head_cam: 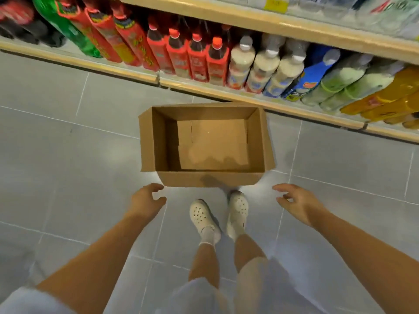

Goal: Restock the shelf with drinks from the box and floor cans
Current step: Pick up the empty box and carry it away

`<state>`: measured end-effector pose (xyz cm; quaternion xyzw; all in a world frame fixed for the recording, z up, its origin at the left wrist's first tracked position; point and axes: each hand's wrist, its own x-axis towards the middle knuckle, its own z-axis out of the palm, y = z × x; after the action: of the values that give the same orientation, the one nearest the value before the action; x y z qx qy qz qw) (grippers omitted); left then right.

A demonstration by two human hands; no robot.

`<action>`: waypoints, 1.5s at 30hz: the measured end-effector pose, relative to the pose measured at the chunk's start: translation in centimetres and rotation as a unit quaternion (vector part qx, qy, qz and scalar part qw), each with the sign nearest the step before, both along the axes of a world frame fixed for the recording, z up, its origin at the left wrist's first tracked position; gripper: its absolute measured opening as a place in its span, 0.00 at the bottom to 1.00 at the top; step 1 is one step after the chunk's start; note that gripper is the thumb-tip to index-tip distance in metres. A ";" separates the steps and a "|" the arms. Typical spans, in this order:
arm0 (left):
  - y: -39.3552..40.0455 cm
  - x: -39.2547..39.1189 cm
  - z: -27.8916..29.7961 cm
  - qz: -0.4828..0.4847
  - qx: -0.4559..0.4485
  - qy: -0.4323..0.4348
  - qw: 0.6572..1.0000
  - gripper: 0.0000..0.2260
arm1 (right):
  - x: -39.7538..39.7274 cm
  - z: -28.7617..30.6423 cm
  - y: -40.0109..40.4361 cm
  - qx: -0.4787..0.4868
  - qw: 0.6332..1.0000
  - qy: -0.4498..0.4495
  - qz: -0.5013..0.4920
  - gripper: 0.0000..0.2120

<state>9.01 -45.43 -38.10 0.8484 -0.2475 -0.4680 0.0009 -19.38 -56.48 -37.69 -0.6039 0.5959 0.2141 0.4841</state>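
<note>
Both arms reach down over the grey floor; beyond stands the shelf of bottles, with the open box on the floor before it. Left hand and right hand hover near the box, fingers loosely spread, holding nothing.

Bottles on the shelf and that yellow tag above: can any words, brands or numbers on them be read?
None can be read.
Red-labelled bottles: print too blurred.
White bottles: labels too blurred.
Blue bottle: label unreadable.
Yellow tag: too small and blurred.
Cardboard box: no print visible.
</note>
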 end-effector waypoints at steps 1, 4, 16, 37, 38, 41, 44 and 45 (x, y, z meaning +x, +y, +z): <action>-0.3 0.2 -1.7 -0.013 -0.001 0.008 1.000 0.17 | 0.6 -1.7 -0.3 -0.001 1.000 0.006 0.021 0.17; -1.1 0.6 -6.7 -0.051 -0.006 0.020 0.998 0.17 | 2.0 -6.6 -1.3 0.014 0.995 0.029 0.099 0.19; -3.6 4.4 -32.3 -0.399 0.079 -0.065 0.911 0.29 | 4.0 -32.6 -4.6 0.009 0.925 0.108 0.365 0.33; 6.7 2.3 -11.7 -0.236 0.125 -0.029 0.963 0.15 | 9.0 -10.8 -5.1 -0.030 0.826 0.171 0.536 0.22; 7.3 2.1 -10.5 -0.230 0.121 -0.031 0.965 0.15 | 9.3 -9.5 -5.2 -0.028 0.825 0.161 0.541 0.21; 12.3 1.3 -4.5 -0.156 0.132 -0.039 0.978 0.15 | 12.4 -4.2 -3.3 -0.043 0.784 0.144 0.603 0.21; 16.0 -0.4 -1.4 -0.102 0.146 -0.053 0.983 0.14 | 14.3 -1.5 -2.0 -0.062 0.744 0.117 0.655 0.20; 17.6 -1.4 -0.6 -0.077 0.152 -0.052 0.984 0.14 | 15.0 -0.8 -1.1 -0.075 0.726 0.114 0.674 0.19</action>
<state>7.60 -27.87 -38.65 0.8402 -0.2384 -0.4537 -0.1771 -4.37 -57.62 -38.45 -0.8518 0.0963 0.5063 0.0940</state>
